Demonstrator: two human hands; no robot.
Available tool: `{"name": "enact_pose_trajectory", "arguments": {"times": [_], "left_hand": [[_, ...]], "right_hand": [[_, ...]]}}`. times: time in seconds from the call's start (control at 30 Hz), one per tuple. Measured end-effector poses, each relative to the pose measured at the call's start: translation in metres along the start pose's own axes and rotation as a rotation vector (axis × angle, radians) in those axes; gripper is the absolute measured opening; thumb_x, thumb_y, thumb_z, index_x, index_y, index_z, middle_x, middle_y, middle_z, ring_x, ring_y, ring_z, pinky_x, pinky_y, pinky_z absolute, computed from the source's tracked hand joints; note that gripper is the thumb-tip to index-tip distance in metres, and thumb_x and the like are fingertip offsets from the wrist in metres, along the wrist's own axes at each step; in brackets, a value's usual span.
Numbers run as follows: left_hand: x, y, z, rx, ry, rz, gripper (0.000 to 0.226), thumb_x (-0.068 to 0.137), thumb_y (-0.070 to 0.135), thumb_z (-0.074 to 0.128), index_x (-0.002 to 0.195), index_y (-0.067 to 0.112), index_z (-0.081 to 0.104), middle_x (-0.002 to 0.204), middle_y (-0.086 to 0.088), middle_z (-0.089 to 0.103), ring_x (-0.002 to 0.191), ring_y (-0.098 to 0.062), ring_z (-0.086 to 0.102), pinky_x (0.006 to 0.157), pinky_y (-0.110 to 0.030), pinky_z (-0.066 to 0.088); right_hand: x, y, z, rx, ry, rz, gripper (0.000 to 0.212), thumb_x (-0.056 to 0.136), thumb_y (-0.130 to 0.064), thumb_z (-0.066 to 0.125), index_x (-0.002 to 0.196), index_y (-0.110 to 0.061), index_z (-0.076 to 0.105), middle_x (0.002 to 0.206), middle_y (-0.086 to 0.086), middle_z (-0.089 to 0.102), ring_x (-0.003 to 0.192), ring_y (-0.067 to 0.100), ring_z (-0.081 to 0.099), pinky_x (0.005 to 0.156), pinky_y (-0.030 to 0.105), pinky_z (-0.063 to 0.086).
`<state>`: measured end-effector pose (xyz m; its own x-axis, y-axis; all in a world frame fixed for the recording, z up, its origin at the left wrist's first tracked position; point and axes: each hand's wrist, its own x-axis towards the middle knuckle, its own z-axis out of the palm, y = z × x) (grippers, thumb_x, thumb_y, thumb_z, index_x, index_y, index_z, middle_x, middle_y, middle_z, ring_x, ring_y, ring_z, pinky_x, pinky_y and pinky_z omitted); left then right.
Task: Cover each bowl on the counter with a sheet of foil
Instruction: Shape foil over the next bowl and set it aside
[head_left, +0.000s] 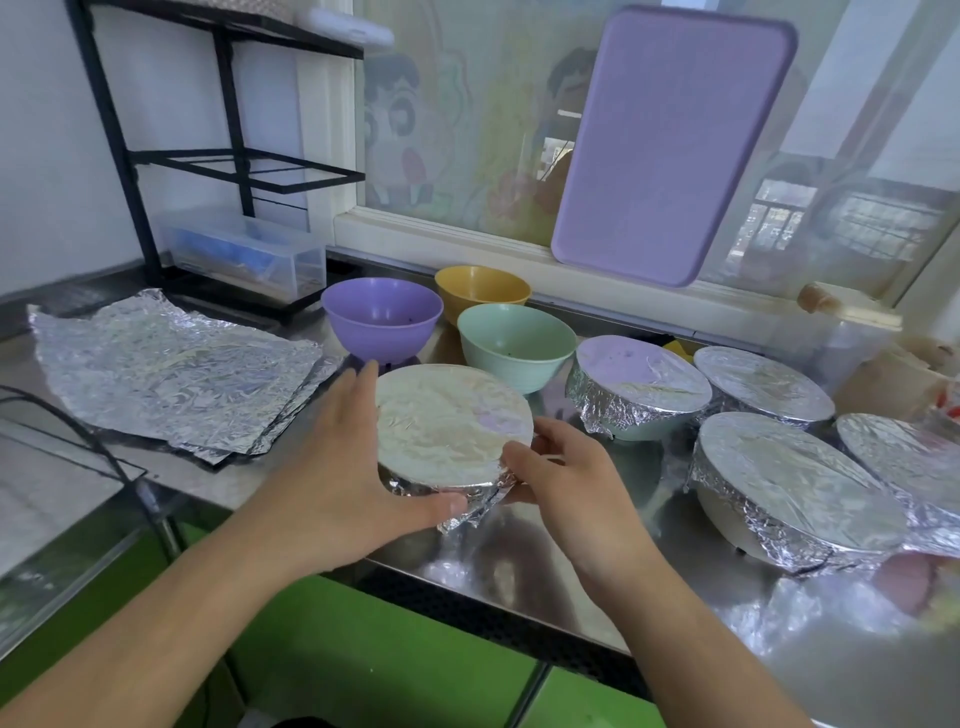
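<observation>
Both forearms reach forward, left hand (347, 462) and right hand (563, 475) cupped inward, fingers curled.

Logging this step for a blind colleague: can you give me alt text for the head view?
Both hands, left hand and right hand, press foil around a bowl on a steel counter. Four foil-covered bowls sit right; purple bowl, yellow bowl and green bowl stay uncovered behind, foil sheets left.
</observation>
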<state>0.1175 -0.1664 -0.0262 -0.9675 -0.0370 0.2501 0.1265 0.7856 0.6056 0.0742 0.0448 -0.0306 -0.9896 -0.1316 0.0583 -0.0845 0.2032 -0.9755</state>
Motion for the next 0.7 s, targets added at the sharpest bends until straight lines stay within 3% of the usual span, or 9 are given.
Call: {"name": "enact_pose_trajectory", "arguments": {"times": [0.07, 0.13, 0.2, 0.3, 0.4, 0.47, 0.53, 0.6, 0.7], "left_hand": [[-0.003, -0.006, 0.009, -0.152, 0.063, 0.012, 0.108, 0.061, 0.060, 0.095, 0.142, 0.049, 0.025, 0.139, 0.032, 0.038, 0.119, 0.034, 0.029, 0.098, 0.003, 0.031], [-0.004, -0.013, 0.013, -0.182, 0.083, 0.008, 0.100, 0.062, 0.053, 0.098, 0.134, 0.052, 0.028, 0.131, 0.036, 0.039, 0.115, 0.037, 0.029, 0.087, 0.009, 0.029], [-0.004, -0.019, 0.012, -0.184, 0.083, 0.020, 0.104, 0.060, 0.061, 0.096, 0.140, 0.053, 0.029, 0.139, 0.033, 0.041, 0.126, 0.024, 0.035, 0.101, -0.004, 0.035], [-0.007, -0.027, 0.007, -0.134, 0.084, -0.023, 0.127, 0.057, 0.079, 0.086, 0.159, 0.047, 0.018, 0.159, 0.029, 0.023, 0.148, 0.003, 0.026, 0.122, -0.037, 0.031], [-0.019, -0.022, 0.006, -0.104, 0.200, 0.116, 0.098, 0.071, 0.074, 0.080, 0.153, 0.049, 0.033, 0.161, 0.032, 0.019, 0.149, 0.007, 0.023, 0.117, -0.033, 0.028], [-0.026, -0.018, 0.010, -0.058, 0.267, 0.287, 0.055, 0.088, 0.066, 0.072, 0.135, 0.045, 0.056, 0.157, 0.025, 0.035, 0.143, -0.003, 0.041, 0.110, -0.033, 0.039], [-0.027, -0.019, 0.018, -0.022, 0.309, 0.423, 0.029, 0.097, 0.051, 0.065, 0.116, 0.030, 0.072, 0.144, 0.015, 0.053, 0.125, -0.010, 0.059, 0.095, -0.034, 0.056], [-0.026, -0.023, 0.028, 0.010, 0.350, 0.516, 0.024, 0.102, 0.038, 0.063, 0.106, 0.019, 0.078, 0.131, 0.007, 0.063, 0.122, -0.014, 0.064, 0.095, -0.039, 0.059], [-0.025, -0.027, 0.034, 0.015, 0.402, 0.536, 0.023, 0.102, 0.031, 0.064, 0.104, 0.015, 0.081, 0.121, 0.005, 0.068, 0.125, -0.013, 0.064, 0.103, -0.039, 0.055]], "right_hand": [[-0.003, -0.003, 0.001, 0.088, -0.026, 0.085, 0.025, 0.096, -0.014, 0.070, 0.121, -0.015, 0.069, 0.102, 0.008, 0.077, 0.086, 0.025, 0.077, 0.084, 0.043, 0.065], [-0.005, -0.002, -0.001, -0.043, 0.001, 0.039, 0.044, 0.093, -0.028, 0.077, 0.131, -0.022, 0.055, 0.112, -0.001, 0.069, 0.082, 0.016, 0.076, 0.086, 0.043, 0.064], [-0.006, -0.001, -0.008, -0.385, 0.060, -0.181, 0.059, 0.086, -0.043, 0.082, 0.132, -0.035, 0.046, 0.121, -0.015, 0.051, 0.089, 0.006, 0.069, 0.084, 0.030, 0.059], [-0.003, 0.002, -0.019, -0.532, -0.005, -0.582, 0.054, 0.083, -0.034, 0.089, 0.128, -0.030, 0.060, 0.124, -0.014, 0.046, 0.094, 0.014, 0.062, 0.073, 0.021, 0.051], [0.005, 0.009, -0.021, -0.550, -0.116, -0.772, 0.027, 0.084, -0.021, 0.090, 0.106, -0.023, 0.075, 0.114, -0.010, 0.060, 0.089, 0.010, 0.061, 0.072, 0.014, 0.042], [0.008, 0.014, -0.018, -0.558, -0.094, -0.825, 0.015, 0.086, -0.017, 0.088, 0.097, -0.021, 0.079, 0.104, -0.012, 0.064, 0.087, 0.003, 0.060, 0.073, 0.014, 0.042], [0.009, 0.017, -0.014, -0.543, -0.068, -0.864, 0.009, 0.087, -0.016, 0.086, 0.093, -0.019, 0.080, 0.099, -0.012, 0.066, 0.084, 0.003, 0.060, 0.068, 0.022, 0.048], [0.009, 0.019, -0.013, -0.522, -0.064, -0.903, 0.008, 0.088, -0.014, 0.086, 0.092, -0.017, 0.081, 0.096, -0.011, 0.067, 0.082, 0.005, 0.062, 0.065, 0.027, 0.052], [0.010, 0.017, -0.016, -0.470, -0.104, -0.904, 0.009, 0.087, -0.010, 0.087, 0.094, -0.015, 0.083, 0.096, -0.008, 0.070, 0.082, 0.009, 0.066, 0.070, 0.026, 0.054]]}}
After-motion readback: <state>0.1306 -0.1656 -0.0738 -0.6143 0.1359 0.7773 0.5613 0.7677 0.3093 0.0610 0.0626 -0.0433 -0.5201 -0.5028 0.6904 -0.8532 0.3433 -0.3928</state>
